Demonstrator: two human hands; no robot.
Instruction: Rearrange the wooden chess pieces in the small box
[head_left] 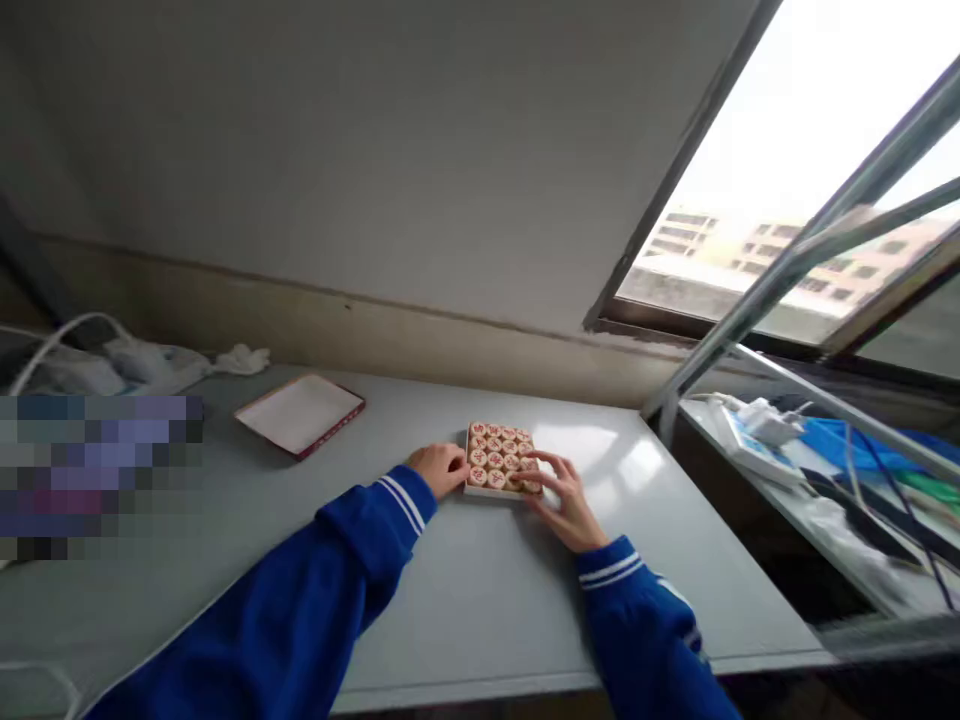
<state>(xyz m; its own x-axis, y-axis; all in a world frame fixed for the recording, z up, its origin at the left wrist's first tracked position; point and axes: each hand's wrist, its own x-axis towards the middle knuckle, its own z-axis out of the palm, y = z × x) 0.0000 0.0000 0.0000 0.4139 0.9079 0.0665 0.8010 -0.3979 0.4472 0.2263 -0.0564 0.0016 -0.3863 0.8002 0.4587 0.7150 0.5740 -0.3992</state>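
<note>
Nearby, a box lid lies beside the tray of game pieces.

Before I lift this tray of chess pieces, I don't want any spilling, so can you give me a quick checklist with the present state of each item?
1. Left hand is at the tray's left edge: ok.
2. Right hand has fingers lying over the tray's near right corner, resting on pieces rather than gripping the edge: not ok.
3. Round xiangqi pieces lie flat in tidy rows inside the tray: ok.
4. Tray sits flat on the grey table, away from its edges: ok.
5. Red-edged lid lies apart, to the left: ok.
6. Whether the tray is full: cannot tell.
</note>
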